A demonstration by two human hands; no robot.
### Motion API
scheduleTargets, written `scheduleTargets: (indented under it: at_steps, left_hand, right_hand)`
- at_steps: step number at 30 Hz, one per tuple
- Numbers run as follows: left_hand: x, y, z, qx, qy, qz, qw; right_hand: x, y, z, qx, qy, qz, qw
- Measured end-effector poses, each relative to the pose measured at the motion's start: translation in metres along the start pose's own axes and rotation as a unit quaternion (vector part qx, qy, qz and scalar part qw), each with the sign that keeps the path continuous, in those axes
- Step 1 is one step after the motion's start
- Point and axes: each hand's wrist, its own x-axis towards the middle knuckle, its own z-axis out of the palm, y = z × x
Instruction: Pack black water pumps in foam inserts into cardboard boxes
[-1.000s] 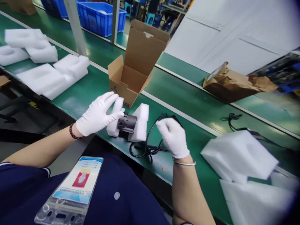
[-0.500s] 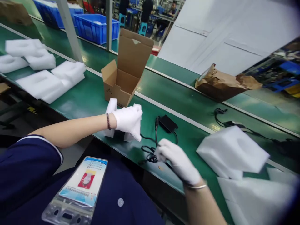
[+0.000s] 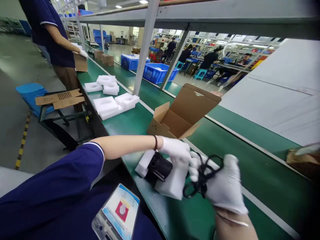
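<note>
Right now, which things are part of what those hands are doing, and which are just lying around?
Part of it, probably:
black cord in the right hand
black device
white foam beside it
open box

Just lying about, I think:
farther foam blocks
blue bins
flattened cardboard
blue stool

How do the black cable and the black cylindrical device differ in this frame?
The black cable is thin and looped; the black cylindrical device is thick and rigid-looking. The cable is in the right hand; the device sits between white foam pieces. Both are black.
</note>
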Motion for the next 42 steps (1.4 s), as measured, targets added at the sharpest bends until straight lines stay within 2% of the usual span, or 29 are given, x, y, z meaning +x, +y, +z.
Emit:
scheduleTargets:
  at_steps: [2, 4, 5, 6, 8, 9, 10, 11, 12, 13, 16, 18, 20, 22, 23, 24, 26, 29, 34, 39, 42]
  left_hand:
    - [0.003, -0.004, -0.018, -0.119, -0.060, -0.049, 0.990]
    - [0.010, 0.001, -0.027, -0.153, -0.119, -0.084, 0.977]
    - [0.014, 0.007, -0.027, -0.119, -0.139, -0.089, 0.979]
    - [0.018, 0.014, -0.025, -0.042, -0.143, -0.080, 0.986]
    - [0.024, 0.028, -0.016, 0.159, -0.114, -0.053, 0.979]
    - [0.024, 0.034, -0.010, 0.244, -0.091, -0.040, 0.965]
    - [0.024, 0.037, -0.004, 0.300, -0.066, -0.029, 0.951]
    - [0.022, 0.039, 0.003, 0.326, -0.047, -0.022, 0.944]
    - [0.020, 0.038, 0.008, 0.330, -0.036, -0.017, 0.943]
    - [0.017, 0.037, 0.013, 0.324, -0.027, -0.012, 0.946]
    - [0.012, 0.029, 0.023, 0.327, 0.005, -0.011, 0.945]
    - [0.011, 0.027, 0.026, 0.338, 0.029, -0.019, 0.941]
    - [0.014, 0.028, 0.025, 0.338, 0.044, -0.024, 0.940]
    - [0.019, 0.027, 0.020, 0.331, 0.048, -0.024, 0.942]
    - [0.021, 0.026, 0.018, 0.327, 0.047, -0.021, 0.944]
    - [0.023, 0.023, 0.015, 0.323, 0.046, -0.020, 0.945]
    - [0.026, 0.015, 0.011, 0.307, 0.054, -0.024, 0.950]
    - [0.031, -0.001, 0.009, 0.264, 0.067, -0.047, 0.961]
    - [0.037, -0.016, 0.008, 0.185, 0.066, -0.116, 0.974]
    - [0.037, -0.023, 0.004, 0.074, 0.024, -0.134, 0.988]
    - [0.037, -0.026, 0.006, 0.126, 0.025, -0.113, 0.985]
  right_hand:
    - [-0.004, 0.002, 0.023, -0.102, -0.075, -0.002, 0.992]
    - [-0.013, 0.008, 0.047, -0.245, -0.099, -0.022, 0.964]
    - [-0.018, 0.011, 0.059, -0.333, -0.084, -0.038, 0.938]
    - [-0.023, 0.015, 0.071, -0.426, -0.059, -0.055, 0.901]
    - [-0.036, 0.022, 0.089, -0.583, -0.026, -0.073, 0.809]
    - [-0.044, 0.025, 0.094, -0.637, -0.032, -0.080, 0.766]
    - [-0.052, 0.027, 0.095, -0.670, -0.049, -0.090, 0.735]
    - [-0.060, 0.027, 0.092, -0.681, -0.073, -0.103, 0.721]
    - [-0.069, 0.027, 0.085, -0.673, -0.099, -0.117, 0.724]
    - [-0.076, 0.025, 0.074, -0.652, -0.120, -0.128, 0.738]
    - [-0.086, 0.017, 0.029, -0.558, -0.140, -0.118, 0.809]
    - [-0.077, 0.013, -0.002, -0.496, -0.126, -0.093, 0.854]
    - [-0.052, 0.013, -0.025, -0.431, -0.053, -0.095, 0.896]
    - [-0.017, 0.019, -0.039, -0.379, 0.005, -0.121, 0.917]
    - [0.002, 0.024, -0.043, -0.358, 0.002, -0.130, 0.925]
    - [0.021, 0.030, -0.046, -0.335, -0.025, -0.129, 0.933]
    - [0.052, 0.043, -0.048, -0.272, -0.118, -0.101, 0.950]
    - [0.081, 0.059, -0.049, -0.170, -0.178, -0.090, 0.965]
    - [0.093, 0.071, -0.054, -0.077, -0.191, -0.096, 0.974]
    - [0.086, 0.065, -0.064, -0.105, -0.204, -0.099, 0.968]
    - [0.071, 0.058, -0.065, -0.205, -0.185, -0.152, 0.949]
